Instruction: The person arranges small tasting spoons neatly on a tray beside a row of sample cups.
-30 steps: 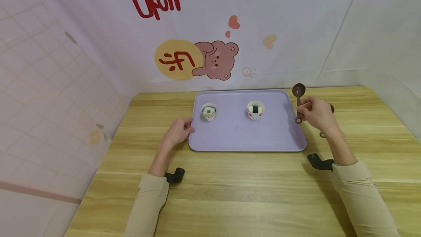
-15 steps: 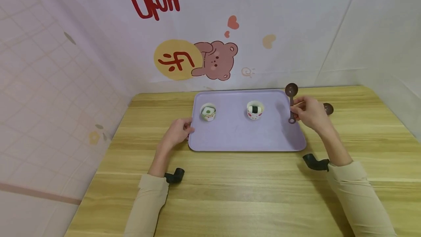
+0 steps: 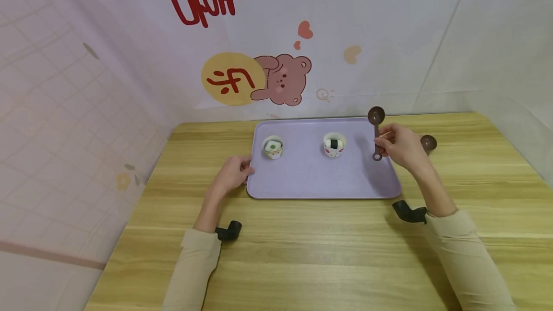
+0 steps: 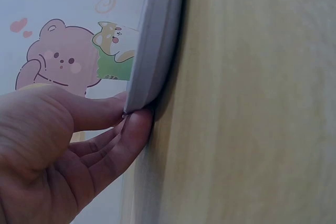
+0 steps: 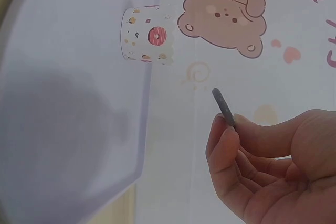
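Note:
My left hand (image 3: 234,173) pinches the left rim of a lavender tray (image 3: 302,176), thumb above and fingers under the edge in the left wrist view. Between the thumb and fingers of my right hand (image 3: 402,146) is a brown measuring spoon (image 3: 376,116), held upright by its handle with the bowl at the top. It hangs over the tray's right side and casts a shadow there. On the tray stand two paper cups: one (image 3: 273,148) at the left with a white, green-centred piece in it, another (image 3: 333,145) right of the middle with a white piece banded in black.
A second brown measuring spoon (image 3: 428,143) lies on the wooden table (image 3: 302,253) right of the tray, partly behind my right wrist. A printed cloth wall (image 3: 380,23) rises right behind the table. Black wrist mounts (image 3: 410,212) stick out from both sleeves.
My right hand has moved left with the measuring spoon, from the tray's right edge to over the tray. The left hand stays on the rim.

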Motion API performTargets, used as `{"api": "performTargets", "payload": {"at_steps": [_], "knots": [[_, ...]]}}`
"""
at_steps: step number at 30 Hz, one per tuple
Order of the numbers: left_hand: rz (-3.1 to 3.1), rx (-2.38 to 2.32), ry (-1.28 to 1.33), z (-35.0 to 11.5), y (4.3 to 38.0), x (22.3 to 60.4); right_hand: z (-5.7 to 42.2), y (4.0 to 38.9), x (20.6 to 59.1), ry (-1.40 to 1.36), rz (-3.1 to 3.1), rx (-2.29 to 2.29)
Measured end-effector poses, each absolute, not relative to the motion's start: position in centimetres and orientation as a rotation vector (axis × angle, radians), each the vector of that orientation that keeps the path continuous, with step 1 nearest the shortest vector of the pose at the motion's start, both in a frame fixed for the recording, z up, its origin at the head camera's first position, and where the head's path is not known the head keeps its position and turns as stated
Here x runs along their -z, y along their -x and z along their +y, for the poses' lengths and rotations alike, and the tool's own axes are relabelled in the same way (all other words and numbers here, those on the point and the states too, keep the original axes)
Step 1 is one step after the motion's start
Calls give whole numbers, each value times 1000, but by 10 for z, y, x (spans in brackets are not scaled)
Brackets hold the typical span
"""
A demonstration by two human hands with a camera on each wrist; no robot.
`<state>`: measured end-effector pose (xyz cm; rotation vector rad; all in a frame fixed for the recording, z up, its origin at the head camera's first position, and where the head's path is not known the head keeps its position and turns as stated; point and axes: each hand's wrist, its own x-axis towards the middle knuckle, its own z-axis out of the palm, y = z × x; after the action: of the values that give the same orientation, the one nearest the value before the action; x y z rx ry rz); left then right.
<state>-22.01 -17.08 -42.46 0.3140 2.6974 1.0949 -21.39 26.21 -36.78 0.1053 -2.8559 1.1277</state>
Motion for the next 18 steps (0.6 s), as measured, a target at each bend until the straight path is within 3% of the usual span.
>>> {"api": "performTargets", "payload": {"at_steps": [18], "knots": [[2694,-1095,-312,-170,219,422,248,216,359,-113,-2849,-1145]]}}
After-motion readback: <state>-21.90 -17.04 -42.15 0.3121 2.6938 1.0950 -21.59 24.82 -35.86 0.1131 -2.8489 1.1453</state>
